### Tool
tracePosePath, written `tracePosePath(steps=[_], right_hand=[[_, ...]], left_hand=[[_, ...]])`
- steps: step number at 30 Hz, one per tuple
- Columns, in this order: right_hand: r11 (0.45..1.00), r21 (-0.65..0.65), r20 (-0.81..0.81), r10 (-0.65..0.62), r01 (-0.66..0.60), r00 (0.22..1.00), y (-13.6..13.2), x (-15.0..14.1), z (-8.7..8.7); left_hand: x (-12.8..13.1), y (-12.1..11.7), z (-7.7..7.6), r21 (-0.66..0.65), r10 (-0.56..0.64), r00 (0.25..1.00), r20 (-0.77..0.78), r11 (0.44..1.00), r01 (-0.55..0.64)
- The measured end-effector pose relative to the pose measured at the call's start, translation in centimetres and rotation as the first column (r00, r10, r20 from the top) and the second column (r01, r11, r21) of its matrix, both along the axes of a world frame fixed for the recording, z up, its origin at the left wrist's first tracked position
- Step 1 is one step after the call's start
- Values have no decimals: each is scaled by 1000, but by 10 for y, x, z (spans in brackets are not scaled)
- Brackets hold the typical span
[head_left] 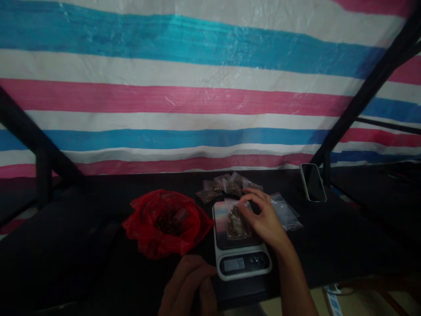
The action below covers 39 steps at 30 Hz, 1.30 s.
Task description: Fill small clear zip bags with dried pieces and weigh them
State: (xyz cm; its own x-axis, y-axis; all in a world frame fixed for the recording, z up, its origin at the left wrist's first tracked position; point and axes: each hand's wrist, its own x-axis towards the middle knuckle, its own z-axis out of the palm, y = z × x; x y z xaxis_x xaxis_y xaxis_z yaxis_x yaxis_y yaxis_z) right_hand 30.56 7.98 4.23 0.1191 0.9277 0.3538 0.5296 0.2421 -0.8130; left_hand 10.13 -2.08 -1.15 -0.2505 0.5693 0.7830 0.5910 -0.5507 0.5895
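A white kitchen scale (244,277) with a dark display stands on the black table, and its digits look like 90; a decimal point is hard to make out. On its platform lies a small clear zip bag (237,228) of brown pieces. My right hand (265,217) pinches the upper edge of this bag between thumb and forefinger. Low in the view, my left hand (189,283) has loosely bent fingers, its fingertip at the scale's left front corner; nothing shows in it. Left of the scale sits an opened red plastic bag (144,237) with brown pieces (169,223) inside.
Several filled zip bags (232,188) lie in a heap behind the scale. Flat clear bags (285,214) rest right of my right hand. A phone (313,183) leans by a black frame bar (358,96). Striped sheeting (184,101) hangs behind the table.
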Motion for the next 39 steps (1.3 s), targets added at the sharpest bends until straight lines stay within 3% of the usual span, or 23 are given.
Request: tracePosePath(steps=[2, 4, 6, 8, 9, 10, 11, 12, 14, 15, 17, 19, 22, 26, 32, 35, 39], right_hand=[[976, -14, -110, 216, -218, 970, -8, -9, 15], [892, -44, -197, 434, -450, 879, -17, -25, 30], [801, -51, -206, 576, -597, 791, -23, -46, 41], [743, -35, -189, 652, -669, 734, -25, -69, 45], [736, -18, -185, 663, -677, 726, -23, -80, 45], [752, 2, -181, 648, -659, 739, -20, -91, 43], [789, 17, -168, 608, -614, 776, -17, -100, 40], [836, 18, -138, 545, -548, 827, -12, -109, 36], [919, -28, -9, 394, -394, 919, -3, -123, 26], [939, -72, 83, 343, -337, 936, 1, -129, 21], [950, -161, 247, 303, -269, 921, 7, -140, 12], [955, -195, 342, 281, -225, 897, 10, -149, 6], [967, -161, 393, 246, -197, 886, 12, -158, 1], [959, -148, 397, 281, -241, 874, 14, -165, 1], [960, -195, 419, 267, -201, 868, 10, -176, 7], [943, -246, 349, 302, -224, 887, 7, -180, 9], [904, -330, 97, 318, -271, 943, 8, -176, 6]], left_hand=[[-9, 7, 4, -104, -172, 983, 71, 978, 179], [-15, 15, 8, -203, -226, 917, 328, 931, 302], [-19, 22, 11, -298, -287, 736, 613, 779, 552], [-23, 27, 15, -288, -312, 520, 795, 559, 777], [-26, 29, 18, -264, -309, 451, 837, 495, 828], [-30, 30, 21, -258, -305, 440, 844, 488, 834], [-35, 30, 25, -276, -288, 485, 826, 543, 793], [-41, 29, 30, -315, -245, 582, 776, 648, 693], [-54, 27, 37, -380, -42, 782, 622, 857, 349], [-60, 26, 40, -389, 78, 827, 557, 904, 177], [-70, 24, 41, -408, 267, 841, 471, 911, -61], [-77, 24, 37, -460, 332, 845, 418, 880, -118], [-81, 27, 29, -515, 307, 863, 402, 855, -65], [-85, 32, 20, -505, 283, 851, 443, 863, -24], [-89, 37, 18, -496, 270, 811, 518, 868, 28], [-89, 39, 20, -457, 266, 776, 572, 889, 33], [-90, 39, 25, -414, 273, 718, 640, 910, 23]])
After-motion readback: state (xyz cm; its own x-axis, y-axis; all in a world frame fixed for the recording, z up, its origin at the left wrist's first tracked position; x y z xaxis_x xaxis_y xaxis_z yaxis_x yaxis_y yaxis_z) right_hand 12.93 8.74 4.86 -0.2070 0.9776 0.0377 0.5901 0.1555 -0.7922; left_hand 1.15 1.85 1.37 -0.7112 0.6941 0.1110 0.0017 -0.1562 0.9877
